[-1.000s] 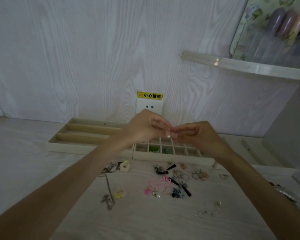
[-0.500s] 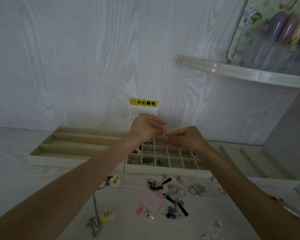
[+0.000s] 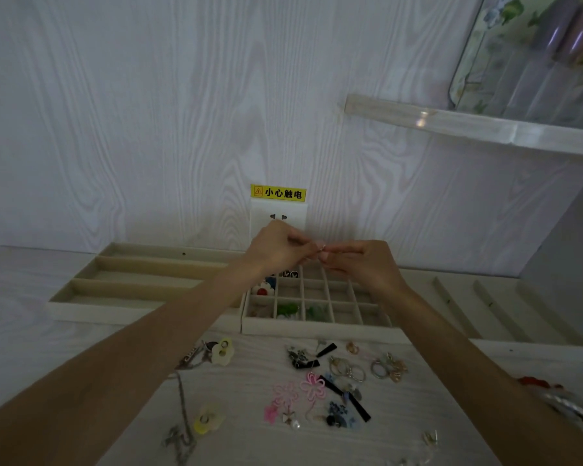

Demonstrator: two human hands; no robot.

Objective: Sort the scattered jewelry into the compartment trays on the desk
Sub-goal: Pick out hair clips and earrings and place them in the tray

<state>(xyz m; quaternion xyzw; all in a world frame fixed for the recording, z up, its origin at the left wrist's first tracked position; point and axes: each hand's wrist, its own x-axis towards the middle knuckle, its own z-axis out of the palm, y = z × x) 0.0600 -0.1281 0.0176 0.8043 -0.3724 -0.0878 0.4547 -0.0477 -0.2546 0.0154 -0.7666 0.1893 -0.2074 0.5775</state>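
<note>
My left hand (image 3: pixel 276 248) and my right hand (image 3: pixel 360 264) meet fingertip to fingertip above the back of the grid tray (image 3: pixel 317 327). Between them they pinch one tiny shiny piece of jewelry (image 3: pixel 322 247); its kind is too small to tell. The grid tray holds red, white and blue flower pieces (image 3: pixel 263 288) and green pieces (image 3: pixel 288 310) in separate cells. Scattered on the desk nearer me lie pink knot earrings (image 3: pixel 312 388), black bar pieces (image 3: pixel 360 403), several rings (image 3: pixel 349 369), yellow flower pieces (image 3: pixel 207 422) and a chain necklace (image 3: pixel 182 415).
A long-slot tray (image 3: pixel 115 299) stands left of the grid tray, and a ridged tray (image 3: pixel 485 311) right of it. A wall socket (image 3: pixel 278 216) with a yellow warning label sits behind my hands. A shelf (image 3: pixel 468 124) juts out at upper right.
Both hands stayed joined on the small piece and drifted slightly away from me over the grid tray. The head camera tilted, so the desk slid lower in view.
</note>
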